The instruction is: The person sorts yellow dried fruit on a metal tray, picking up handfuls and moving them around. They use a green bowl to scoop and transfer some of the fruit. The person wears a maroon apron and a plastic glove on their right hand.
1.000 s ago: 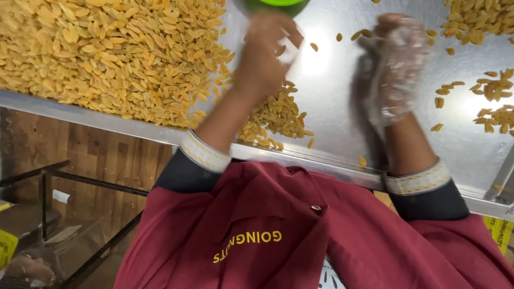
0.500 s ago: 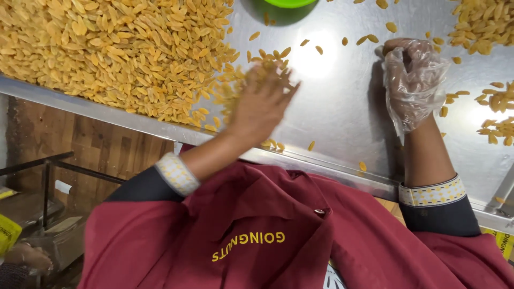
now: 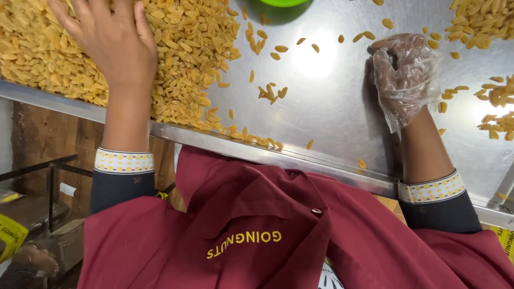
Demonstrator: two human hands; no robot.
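Note:
A large heap of golden raisins (image 3: 176,48) covers the left part of a shiny steel table (image 3: 332,101). My left hand (image 3: 110,40), bare, lies flat on this heap with its fingers spread and holds nothing. My right hand (image 3: 407,75) wears a clear plastic glove and rests on the bare steel at the right. Its fingers are curled in, and I see nothing held in them. Loose raisins (image 3: 270,92) lie scattered between the two hands. My dark red apron fills the lower part of the view.
Smaller raisin heaps lie at the top right (image 3: 476,18) and the right edge (image 3: 498,96). A green round object (image 3: 281,2) sits at the top edge. The table's raised steel rim (image 3: 321,160) runs in front of me. Another person's hand (image 3: 32,259) shows at bottom left.
My left hand has swept left from the table's middle onto the big heap and spread flat. My gloved right hand has stayed in place and curled its fingers.

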